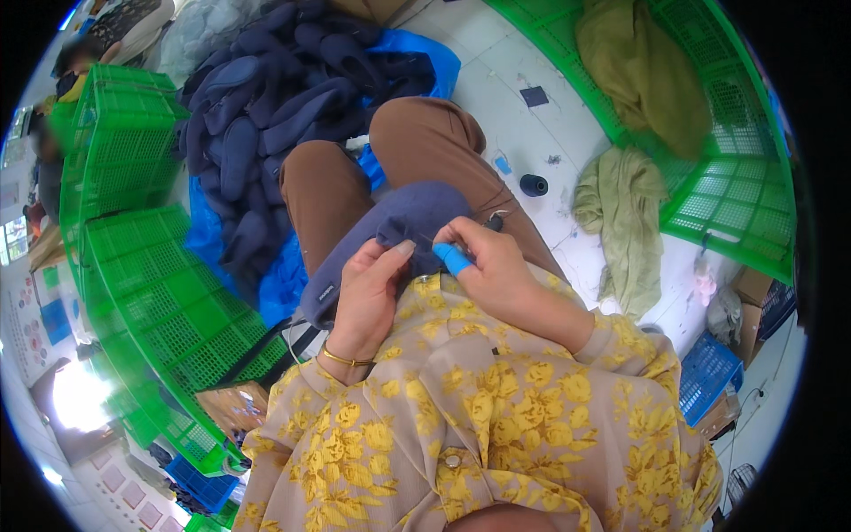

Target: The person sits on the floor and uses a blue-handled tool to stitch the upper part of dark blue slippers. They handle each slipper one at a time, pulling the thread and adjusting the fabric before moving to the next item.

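Observation:
Across my lap lies a navy padded neck pillow [363,241], curved, with a small label near its left end. My left hand [374,282] is closed, thumb and fingers pinching a bunched fold of the pillow's cloth. Close beside it, my right hand [483,257] is closed in a pinch at the same fold; whatever is between its fingertips is too small to make out. Blue tape [452,258] wraps one finger of that hand. A small dark object [495,222] shows just beyond the right hand, on my thigh.
A heap of similar navy padded pieces [239,151] lies on blue plastic sheeting [282,282] ahead. Green crates [151,293] line the left; another green crate [736,208] at right holds olive cloth [643,75]. Pale green cloth [620,222] and a dark thread spool [534,185] are on the floor.

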A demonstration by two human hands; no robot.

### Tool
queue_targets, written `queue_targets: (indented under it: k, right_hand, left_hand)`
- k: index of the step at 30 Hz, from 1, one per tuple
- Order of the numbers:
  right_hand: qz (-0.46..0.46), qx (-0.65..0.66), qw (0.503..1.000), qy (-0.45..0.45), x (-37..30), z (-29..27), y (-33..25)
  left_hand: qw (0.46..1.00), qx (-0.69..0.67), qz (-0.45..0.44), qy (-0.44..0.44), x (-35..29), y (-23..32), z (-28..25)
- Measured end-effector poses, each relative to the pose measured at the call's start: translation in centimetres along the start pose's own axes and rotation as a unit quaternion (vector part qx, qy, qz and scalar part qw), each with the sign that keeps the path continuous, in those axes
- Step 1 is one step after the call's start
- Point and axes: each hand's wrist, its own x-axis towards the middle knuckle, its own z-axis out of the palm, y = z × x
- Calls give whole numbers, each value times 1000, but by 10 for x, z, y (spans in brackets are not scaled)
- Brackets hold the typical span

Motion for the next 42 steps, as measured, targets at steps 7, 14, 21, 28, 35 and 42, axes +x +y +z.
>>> queue_targets:
  k: [7, 14, 21, 28, 35, 42]
  right_hand:
    - [-5, -2, 999, -37, -5, -3, -3]
    - [-29, -15, 999, -38, -4, 0, 2]
    - [-57, -31, 997, -35, -1, 6, 8]
    - [-86, -36, 995, -23, 3, 14, 10]
    - [-91, -41, 995, -14, 4, 17, 8]
    - [-96, -69, 993, -26, 1, 14, 6]
  left_hand:
    - [1000, -9, 2, -10, 2, -3, -4]
    - [1000, -22, 2, -21, 0, 1, -1]
    - [999, -20, 3, -35, -2, 0, -5]
    - [995, -63, 9, -77, -5, 3, -6]
    - [993, -79, 14, -92, -4, -2, -15]
    - [991, -88, 13, -96, -5, -2, -16]
